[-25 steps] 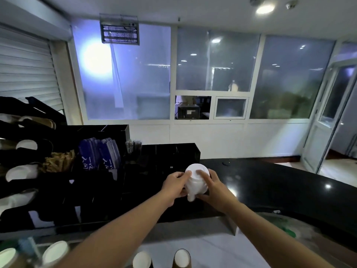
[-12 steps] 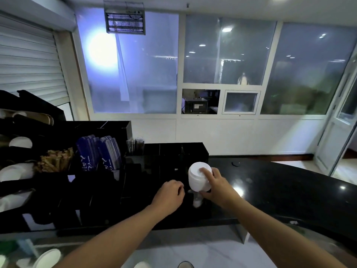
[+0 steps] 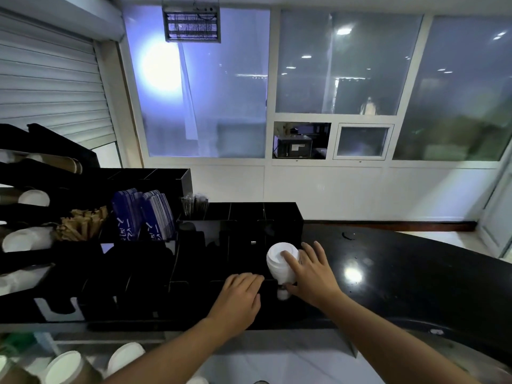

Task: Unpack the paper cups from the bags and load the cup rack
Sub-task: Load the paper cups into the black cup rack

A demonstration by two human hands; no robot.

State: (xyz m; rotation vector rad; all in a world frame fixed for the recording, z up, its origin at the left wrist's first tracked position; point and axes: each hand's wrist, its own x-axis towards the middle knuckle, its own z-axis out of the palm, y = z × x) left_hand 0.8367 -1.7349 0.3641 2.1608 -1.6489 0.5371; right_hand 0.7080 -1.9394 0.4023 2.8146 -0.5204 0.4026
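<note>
A white cup stack (image 3: 280, 263) stands nearly upright, its bag (image 3: 282, 294) twisted to a tail at 6 o'clock. At its 9 o'clock, the black cup rack (image 3: 27, 260) holds slanted rows of rack cups (image 3: 26, 239), white mouths outward. Brown cups (image 3: 65, 368) lie at 7 o'clock.

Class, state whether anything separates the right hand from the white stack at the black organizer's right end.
Nothing visible does: the right hand touches the white stack, its index finger lying across the top.
</note>
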